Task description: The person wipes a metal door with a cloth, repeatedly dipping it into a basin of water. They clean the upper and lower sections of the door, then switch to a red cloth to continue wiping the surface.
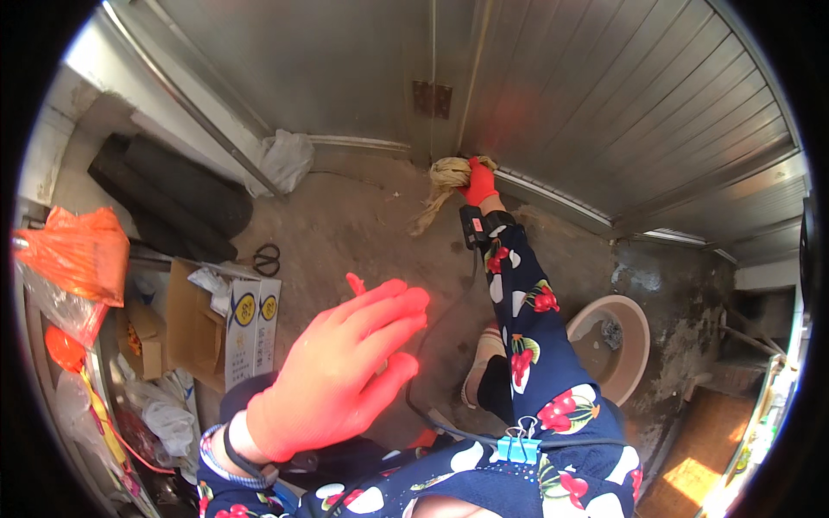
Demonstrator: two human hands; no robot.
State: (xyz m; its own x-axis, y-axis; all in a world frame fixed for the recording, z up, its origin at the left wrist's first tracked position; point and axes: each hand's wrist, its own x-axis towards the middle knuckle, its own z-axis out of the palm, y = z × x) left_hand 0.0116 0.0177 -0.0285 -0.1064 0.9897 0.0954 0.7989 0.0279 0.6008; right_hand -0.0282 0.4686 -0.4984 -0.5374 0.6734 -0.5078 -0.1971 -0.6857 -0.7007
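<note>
Ahead, my right hand [480, 184] in a red knitted glove grips a wad of pale yellowish strips [449, 173], cloth or plant fibre. Loose ends of the wad trail onto the concrete floor [363, 220]. It lies against the foot of a ribbed metal panel [583, 103], close to a hinge [432, 100]. My left hand [343, 372], gloved alike, is raised in front of my body with its fingers spread a little and nothing seen in them. A small black device [472, 226] with a cable sits at my right wrist.
A beige plastic basin [638, 349] stands to the right of my outstretched arm. On the left are an open cardboard box [191, 324], scissors [266, 259], a dark roll of material [181, 181] and an orange plastic bag [84, 252]. A clear plastic bag [288, 158] lies by the wall.
</note>
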